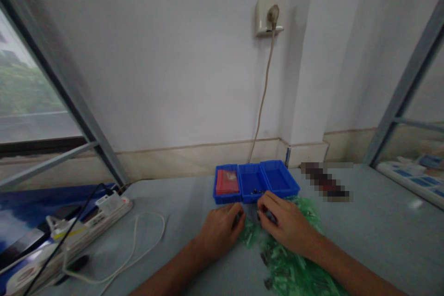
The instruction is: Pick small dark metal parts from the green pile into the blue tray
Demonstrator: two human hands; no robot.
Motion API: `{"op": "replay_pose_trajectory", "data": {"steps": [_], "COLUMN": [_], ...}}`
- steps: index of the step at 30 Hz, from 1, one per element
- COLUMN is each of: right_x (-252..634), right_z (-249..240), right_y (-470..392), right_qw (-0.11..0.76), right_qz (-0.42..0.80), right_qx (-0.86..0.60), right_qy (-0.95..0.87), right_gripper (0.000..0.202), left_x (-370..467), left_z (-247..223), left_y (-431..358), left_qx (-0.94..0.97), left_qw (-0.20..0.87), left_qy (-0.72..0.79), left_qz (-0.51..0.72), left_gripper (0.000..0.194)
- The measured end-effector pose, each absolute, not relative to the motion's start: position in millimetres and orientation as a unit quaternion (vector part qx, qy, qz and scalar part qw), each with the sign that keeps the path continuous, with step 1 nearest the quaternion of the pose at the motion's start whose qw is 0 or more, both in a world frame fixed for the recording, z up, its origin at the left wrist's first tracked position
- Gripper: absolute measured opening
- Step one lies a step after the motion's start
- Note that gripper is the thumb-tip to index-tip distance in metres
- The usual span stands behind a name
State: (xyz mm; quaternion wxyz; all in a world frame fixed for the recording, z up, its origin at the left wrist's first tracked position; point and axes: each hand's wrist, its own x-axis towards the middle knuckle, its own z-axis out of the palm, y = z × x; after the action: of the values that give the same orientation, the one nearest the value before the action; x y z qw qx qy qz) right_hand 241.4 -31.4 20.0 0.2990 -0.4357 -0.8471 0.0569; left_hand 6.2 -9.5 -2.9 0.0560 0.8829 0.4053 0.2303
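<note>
My left hand (222, 231) is curled in front of the blue bins, thumb and fingers brought together; whatever they pinch is hidden. Beside its fingertips lies a small piece of green plastic wrap (249, 232). My right hand (287, 224) is closed just in front of the middle blue bin (251, 175), with a small dark part partly visible at its fingers, too little to name. Several small dark metallic pieces (257, 191) lie at that bin's front. Under my right wrist spreads a larger heap of green plastic wrap (294, 268), with dark small pieces along its left edge.
The left blue bin (226, 167) holds a red packet (227, 182); a third blue bin (280, 178) stands at right. A power strip (111, 210) with plugs and a loose white cable (133, 249) occupy the left. Behind, a cord (265, 88) runs down from the wall socket (262, 18).
</note>
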Motion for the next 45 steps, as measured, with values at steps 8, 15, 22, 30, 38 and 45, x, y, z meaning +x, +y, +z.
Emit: {"op": "replay_pose_trajectory", "data": {"steps": [8,15,22,30,38,45], "right_x": [240.3,245.0,239.9,241.6,247.5,247.9], "right_z": [11.8,14.1,15.7,16.2,15.5,22.8], "right_y": [-21.5,-9.6,-12.5,-8.3,-0.2,3.2], "right_qw": [0.488,0.558,0.563,0.565,0.564,0.517], "right_qz": [0.234,0.369,0.401,0.388,0.361,0.348], "right_qx": [-0.472,-0.448,-0.449,-0.454,-0.465,-0.460], "right_qy": [-0.696,-0.593,-0.566,-0.570,-0.580,-0.633], "right_gripper": [0.037,0.032,0.021,0.018,0.018,0.014], "left_x": [6.9,8.7,8.4,9.7,16.5,38.4], "left_z": [-3.8,0.4,14.5,15.8,12.4,26.7], "left_y": [-7.7,-9.6,-16.5,-19.4,-23.0,-23.8], "left_qx": [0.881,0.903,0.940,0.941,0.942,0.925], "left_qw": [0.054,0.058,0.090,0.089,0.005,-0.011], "left_qy": [0.431,0.366,0.266,0.270,0.300,0.362], "left_qz": [0.187,0.216,0.194,0.185,0.151,0.113], "left_gripper": [0.018,0.009,0.038,0.006,0.016,0.039]}}
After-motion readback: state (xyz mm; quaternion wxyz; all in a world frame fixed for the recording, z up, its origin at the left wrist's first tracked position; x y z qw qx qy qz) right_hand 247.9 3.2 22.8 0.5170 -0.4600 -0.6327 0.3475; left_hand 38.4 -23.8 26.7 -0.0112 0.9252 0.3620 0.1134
